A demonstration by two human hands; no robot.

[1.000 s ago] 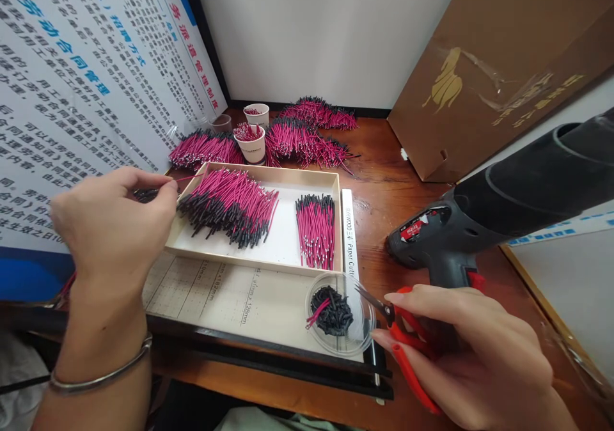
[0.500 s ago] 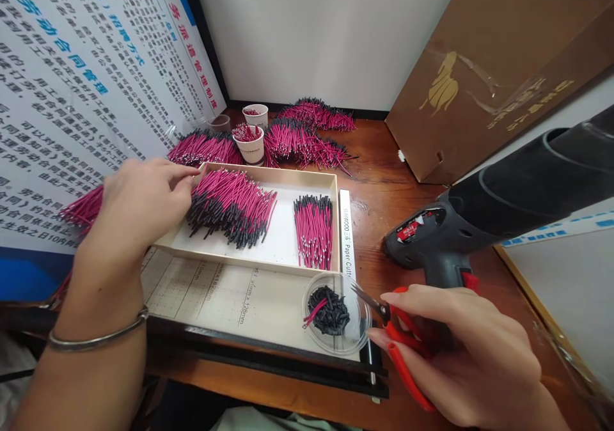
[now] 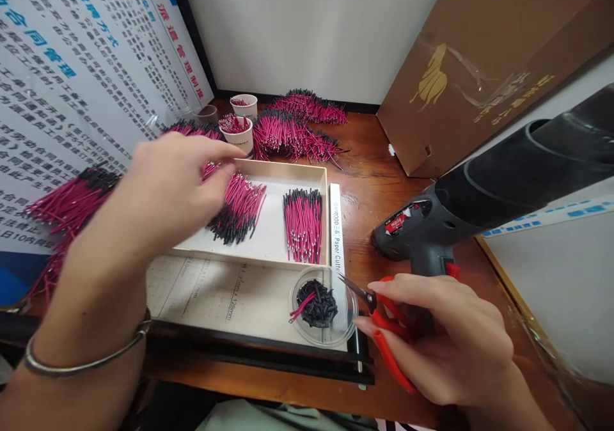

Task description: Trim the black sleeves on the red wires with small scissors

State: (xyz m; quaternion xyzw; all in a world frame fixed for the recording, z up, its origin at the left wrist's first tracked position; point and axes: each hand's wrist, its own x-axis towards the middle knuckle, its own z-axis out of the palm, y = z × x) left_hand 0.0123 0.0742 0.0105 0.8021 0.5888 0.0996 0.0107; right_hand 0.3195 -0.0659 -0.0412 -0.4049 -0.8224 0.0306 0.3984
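My left hand (image 3: 177, 194) hovers over the left part of the shallow box (image 3: 307, 170), beside a pile of magenta wires with black ends (image 3: 242, 204). Its index finger is stretched out with the thumb apart below, and nothing shows between them. The hand covers part of the pile. My right hand (image 3: 446, 335) is closed on red-handled scissors (image 3: 391, 335). Their blades point left, above the right rim of a clear round dish (image 3: 352, 319). In the dish lie small black tube pieces (image 3: 317, 306) and a few magenta wires (image 3: 302, 305).
A neat wire bundle (image 3: 303, 226) lies at the box's right end. Beneath is a paper cutter (image 3: 192, 297). Behind stand paper cups with wires (image 3: 238, 138) and wire heaps (image 3: 288, 133). A heat gun (image 3: 422, 226) and brown carton (image 3: 441, 79) are at right.
My left hand has moved right, from the box's left edge to over the wire pile. My right hand keeps the scissors beside the dish. The whole view has shifted slightly.
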